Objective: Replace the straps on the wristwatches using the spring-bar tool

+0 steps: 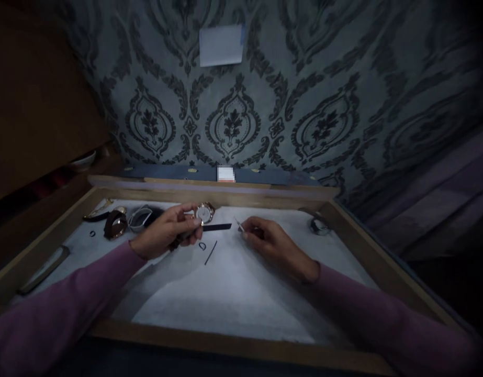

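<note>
My left hand (174, 228) is closed, with a dark watch strap (217, 227) sticking out to the right from between thumb and fingers. A round watch (204, 212) with a pale dial and gold-toned case is right at its fingertips; I cannot tell whether the fingers also grip it. My right hand (270, 238) pinches a thin, pointed metal tool (240, 225), its tip up and to the left, a little apart from the strap's end. On the white sheet below lie a small dark loop (202, 246) and a thin dark strip (211, 252).
A shallow wooden-edged tray (241, 335) lined with white sheet (210, 298) surrounds the work. At its left lie a brown-strapped watch (115, 225), a pale-framed watch (140, 218), a small ring (92, 233) and a curved strap (45, 269). Another watch (318, 225) lies at the right.
</note>
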The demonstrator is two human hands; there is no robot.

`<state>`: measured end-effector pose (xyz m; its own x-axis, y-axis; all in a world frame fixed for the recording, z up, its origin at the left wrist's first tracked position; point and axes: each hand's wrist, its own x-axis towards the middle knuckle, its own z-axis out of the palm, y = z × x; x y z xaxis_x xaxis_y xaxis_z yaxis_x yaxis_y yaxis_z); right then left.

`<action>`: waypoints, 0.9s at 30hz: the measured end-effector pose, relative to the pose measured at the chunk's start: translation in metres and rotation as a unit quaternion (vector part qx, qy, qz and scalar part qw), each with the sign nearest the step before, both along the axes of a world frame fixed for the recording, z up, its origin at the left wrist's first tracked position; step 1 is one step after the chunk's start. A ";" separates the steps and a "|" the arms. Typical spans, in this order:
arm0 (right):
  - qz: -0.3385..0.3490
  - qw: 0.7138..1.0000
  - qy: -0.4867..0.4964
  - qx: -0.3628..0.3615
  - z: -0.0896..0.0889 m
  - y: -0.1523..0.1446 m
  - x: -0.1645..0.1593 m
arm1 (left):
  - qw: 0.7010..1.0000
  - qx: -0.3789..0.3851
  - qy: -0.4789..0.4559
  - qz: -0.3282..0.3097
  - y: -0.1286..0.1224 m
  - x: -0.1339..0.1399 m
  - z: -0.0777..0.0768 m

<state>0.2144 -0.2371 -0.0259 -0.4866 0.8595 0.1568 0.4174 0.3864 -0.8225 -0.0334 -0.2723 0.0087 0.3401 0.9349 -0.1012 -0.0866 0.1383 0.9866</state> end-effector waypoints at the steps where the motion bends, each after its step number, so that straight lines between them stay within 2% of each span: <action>1: -0.002 0.999 0.034 -0.037 0.001 -0.002 0.000 | 1.000 0.008 0.009 -0.017 -0.001 0.001 -0.002; 3: -0.006 0.991 0.094 -0.095 0.005 -0.006 0.000 | 0.998 0.020 0.032 -0.045 -0.002 0.004 -0.004; 5: 0.002 0.983 0.136 -0.123 0.009 -0.010 -0.002 | 0.996 0.023 0.054 -0.062 -0.004 0.006 -0.004; 11: 0.042 0.968 0.195 -0.151 0.020 -0.018 -0.006 | 0.993 0.011 0.076 -0.087 -0.008 0.008 -0.005; 19: 0.067 0.965 0.197 -0.157 0.021 -0.020 -0.008 | 0.991 0.026 0.073 -0.108 -0.010 0.009 -0.006; 23: 0.063 0.970 0.190 -0.135 0.022 -0.020 -0.009 | 0.990 0.024 0.083 -0.113 -0.011 0.010 -0.005; 25: 0.052 0.980 0.170 -0.085 0.023 -0.021 -0.008 | 0.989 0.015 0.086 -0.118 -0.012 0.010 -0.004; 27: 0.037 0.991 0.129 -0.002 0.025 -0.023 -0.007 | 0.987 0.013 0.087 -0.138 -0.013 0.010 -0.005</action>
